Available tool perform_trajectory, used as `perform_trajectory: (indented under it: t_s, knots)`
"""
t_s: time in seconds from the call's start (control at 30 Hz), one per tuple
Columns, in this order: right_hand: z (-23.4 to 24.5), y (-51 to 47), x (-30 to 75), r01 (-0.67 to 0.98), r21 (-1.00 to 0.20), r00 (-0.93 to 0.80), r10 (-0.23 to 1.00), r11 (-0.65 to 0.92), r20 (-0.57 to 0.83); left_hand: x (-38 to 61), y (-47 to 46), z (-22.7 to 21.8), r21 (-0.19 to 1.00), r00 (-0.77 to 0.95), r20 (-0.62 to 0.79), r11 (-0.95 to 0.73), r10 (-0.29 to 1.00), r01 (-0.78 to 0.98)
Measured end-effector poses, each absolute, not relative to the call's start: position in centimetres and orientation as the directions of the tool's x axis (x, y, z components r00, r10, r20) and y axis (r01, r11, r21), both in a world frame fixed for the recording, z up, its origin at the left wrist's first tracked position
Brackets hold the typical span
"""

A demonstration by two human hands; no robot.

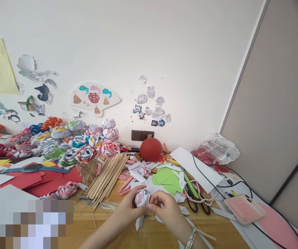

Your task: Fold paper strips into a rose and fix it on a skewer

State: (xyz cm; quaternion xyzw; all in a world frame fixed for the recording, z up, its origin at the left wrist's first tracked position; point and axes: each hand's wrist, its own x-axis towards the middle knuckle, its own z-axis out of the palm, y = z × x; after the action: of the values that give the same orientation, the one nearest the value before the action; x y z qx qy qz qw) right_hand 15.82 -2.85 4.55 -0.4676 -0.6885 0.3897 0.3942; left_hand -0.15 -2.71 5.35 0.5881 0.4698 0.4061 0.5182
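Observation:
Between my two hands is a folded paper flower (142, 198), mostly white with some pink, held just above the front of the wooden table. My left hand (131, 202) curls round its left side, thumb in front. On the right side, the fingers of my right hand (161, 204) pinch the flower's edge. White folded paper strips (139, 222) lie beneath and around the hands. Behind the flower, a smaller paper flower (145, 171) rests among more strips.
Wooden sticks (108, 176) lie bundled left of centre, near many finished paper flowers (86, 153). Red paper (41, 180) covers the left. Green paper squares (166, 176), black-handled scissors (198, 200), a red ball-like object (151, 149) and a pink-cased phone (244, 209) lie behind and to the right.

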Motion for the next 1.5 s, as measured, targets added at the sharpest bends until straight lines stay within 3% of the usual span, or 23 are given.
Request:
perform_trajectory:
  t_s: [0.23,0.97,1.2,1.33,1.5]
  knots:
    - [4.7,-3.1,16.1,0.347,-0.902,-0.269,0.949,0.256,0.166,0.1,-2.5,4.4,0.981,0.249,0.061,-0.105,0.967,0.165]
    - [4.9,-3.0,16.1,0.203,-0.928,-0.264,0.930,0.311,0.254,0.1,-3.4,6.7,0.997,0.241,-0.038,0.020,0.970,0.075]
    - [4.8,-3.0,16.3,0.089,-0.927,-0.117,0.928,0.366,0.355,0.3,-3.5,6.6,0.989,0.345,0.010,0.042,0.938,-0.143]
    - [5.0,-3.4,16.5,0.261,-0.826,-0.076,0.864,0.499,0.498,0.4,-2.7,5.4,0.976,0.364,0.105,-0.025,0.925,-0.217]
    - [5.0,-4.0,16.3,0.524,-0.493,-0.212,0.666,0.695,0.715,0.1,-2.0,4.7,0.986,0.269,0.107,-0.066,0.957,-0.156]
